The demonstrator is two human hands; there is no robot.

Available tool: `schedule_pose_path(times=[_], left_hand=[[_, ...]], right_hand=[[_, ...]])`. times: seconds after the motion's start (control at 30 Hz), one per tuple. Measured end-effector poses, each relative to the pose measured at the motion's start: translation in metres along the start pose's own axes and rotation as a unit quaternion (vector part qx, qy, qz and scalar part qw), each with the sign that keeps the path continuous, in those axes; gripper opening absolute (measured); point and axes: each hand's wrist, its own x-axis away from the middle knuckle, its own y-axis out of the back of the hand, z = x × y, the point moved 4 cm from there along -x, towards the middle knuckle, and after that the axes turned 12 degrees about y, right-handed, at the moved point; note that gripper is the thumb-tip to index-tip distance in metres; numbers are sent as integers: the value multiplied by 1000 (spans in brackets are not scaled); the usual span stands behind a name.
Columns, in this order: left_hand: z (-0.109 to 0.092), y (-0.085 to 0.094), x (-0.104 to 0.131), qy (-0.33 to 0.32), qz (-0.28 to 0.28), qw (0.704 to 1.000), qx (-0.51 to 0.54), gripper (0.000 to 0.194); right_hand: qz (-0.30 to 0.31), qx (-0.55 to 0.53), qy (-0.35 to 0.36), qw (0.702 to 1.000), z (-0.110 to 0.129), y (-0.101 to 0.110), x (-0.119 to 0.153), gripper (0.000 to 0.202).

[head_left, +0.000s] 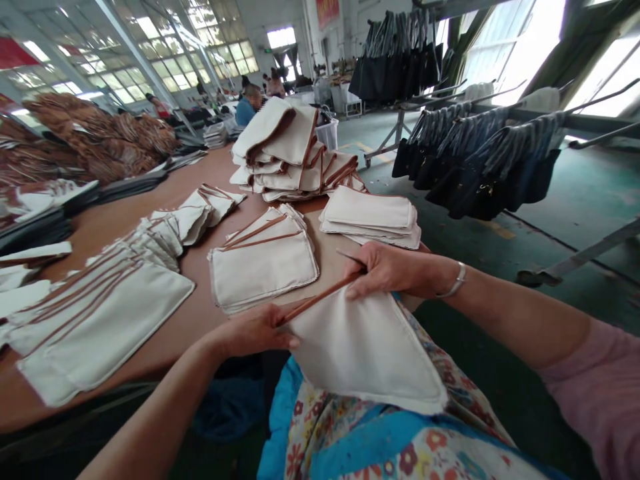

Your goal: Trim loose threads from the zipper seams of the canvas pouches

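Observation:
A cream fabric piece [367,353] with a brown trimmed edge hangs over the flowered apron. At its left upper corner my left hand [263,328] is closed on the trimmed edge. My right hand [377,268], with a bracelet at the wrist, pinches the other end of that edge; a thin dark pointed tool [350,256] sticks out from its fingers. Just beyond the hands lies a small pile of cream pieces [265,267] on the table. Another flat pile [373,212] is at the table's right edge.
The brown table [200,293] carries a fanned row of cream pieces [100,313] at left and a tall heap [295,153] at the back. Brown bundles [95,137] lie far left. Racks of black bags [480,160] stand right. A person in blue [246,110] is beyond the table.

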Motion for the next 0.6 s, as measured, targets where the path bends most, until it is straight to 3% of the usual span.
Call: schedule_pose_path(times=[0.07, 0.13, 0.23, 0.33, 0.4, 0.5, 0.6], left_hand=[[11, 5, 9, 26, 27, 999, -5, 39], [15, 7, 14, 45, 31, 998, -35, 32], [1, 0, 9, 15, -5, 989, -148, 24], [-24, -14, -5, -68, -53, 965, -246, 16], [-32, -18, -13, -80, -61, 967, -236, 20], [-17, -14, -18, -9, 12, 989, -150, 32], [9, -2, -15, 43, 70, 995, -59, 38]], right_hand=[[-31, 8, -34, 999, -20, 13, 12, 34], [-26, 121, -58, 991, -35, 19, 16, 28], [-27, 271, 2, 962, -30, 9, 3, 31], [-57, 163, 98, 980, -5, -19, -20, 55], [-40, 78, 102, 991, 2, -40, -32, 56], [8, 15, 78, 997, -7, -62, -35, 44], [-18, -38, 53, 998, -28, -64, -26, 36]])
